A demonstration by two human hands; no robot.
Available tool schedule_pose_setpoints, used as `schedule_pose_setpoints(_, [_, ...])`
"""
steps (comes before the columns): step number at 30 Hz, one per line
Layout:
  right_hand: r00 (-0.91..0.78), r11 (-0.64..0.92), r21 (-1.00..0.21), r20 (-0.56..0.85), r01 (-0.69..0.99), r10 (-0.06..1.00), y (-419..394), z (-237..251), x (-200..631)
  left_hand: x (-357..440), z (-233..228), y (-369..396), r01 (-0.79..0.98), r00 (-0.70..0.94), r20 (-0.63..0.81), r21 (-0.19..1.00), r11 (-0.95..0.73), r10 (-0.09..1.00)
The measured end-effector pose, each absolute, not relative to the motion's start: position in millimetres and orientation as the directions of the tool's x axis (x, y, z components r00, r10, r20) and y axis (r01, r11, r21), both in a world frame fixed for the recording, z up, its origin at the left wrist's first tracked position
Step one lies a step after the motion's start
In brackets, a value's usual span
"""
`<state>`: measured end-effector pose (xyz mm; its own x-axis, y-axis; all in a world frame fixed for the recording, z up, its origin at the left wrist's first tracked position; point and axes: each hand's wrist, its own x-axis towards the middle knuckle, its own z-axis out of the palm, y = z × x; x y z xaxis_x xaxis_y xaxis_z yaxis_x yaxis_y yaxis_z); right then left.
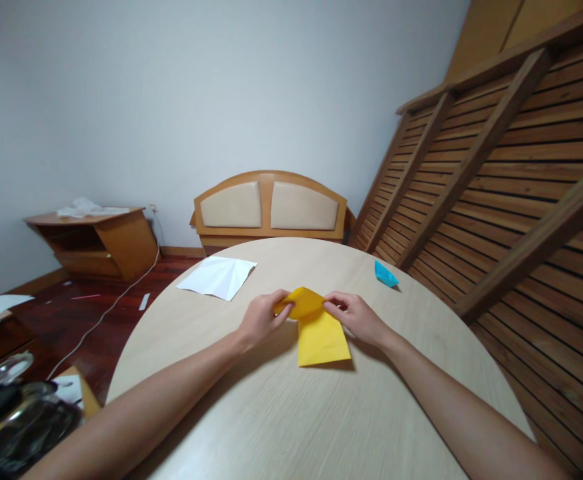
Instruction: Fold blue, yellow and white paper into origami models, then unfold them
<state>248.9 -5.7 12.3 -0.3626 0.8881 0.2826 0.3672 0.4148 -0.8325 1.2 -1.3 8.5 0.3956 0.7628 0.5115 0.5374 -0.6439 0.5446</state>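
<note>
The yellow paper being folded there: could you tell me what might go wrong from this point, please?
1. Both hands, left and right, pinch only the far end of the yellow paper; the near end lies loose on the table, so it may shift and skew the crease.
2. The blue piece sits close to the table's edge, so a nudge could knock it off.

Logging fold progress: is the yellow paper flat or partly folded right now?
Partly folded. The yellow paper lies on the table, its far end lifted and curled over, pinched between left hand and right hand.
</note>
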Motion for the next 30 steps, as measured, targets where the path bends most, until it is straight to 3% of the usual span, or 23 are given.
schedule_pose_setpoints(5, [-0.418, 0.250, -0.935, 0.128, 0.252, 0.899, -6.4, 11.3, 249.5, -1.9, 7.4, 8.9, 0.469, 0.300, 0.460, 0.692, -0.549, 0.835])
schedule_pose_setpoints(9, [-0.422, 0.123, -0.974, 0.032, 0.190, 0.906, -7.6, 12.3, 251.1, -1.6, 6.5, 12.8, 0.301, 0.339, 0.385, 0.820, -0.487, 0.858])
schedule_pose_setpoints(13, [-0.416, 0.021, -0.986, -0.052, 0.168, 0.908, -9.6, 14.5, 255.2, 0.5, 3.8, 15.1, 0.244, 0.359, 0.286, 0.890, -0.385, 0.888])
schedule_pose_setpoints(18, [-0.426, 0.050, -0.985, -0.026, 0.167, 0.904, -6.3, 13.1, 264.2, 1.0, 3.9, 16.7, 0.180, 0.417, 0.156, 0.952, -0.249, 0.896])
schedule_pose_setpoints(24, [-0.439, 0.138, -0.966, 0.028, 0.219, 0.898, 1.8, 8.0, 272.1, -1.1, 5.4, 17.6, 0.090, 0.419, 0.143, 0.976, -0.198, 0.897])
schedule_pose_setpoints(30, [-0.377, 0.220, -0.909, 0.077, 0.354, 0.923, 5.9, 6.5, 274.3, 0.8, 4.2, 17.1, 0.108, 0.424, 0.133, 0.975, -0.196, 0.896])
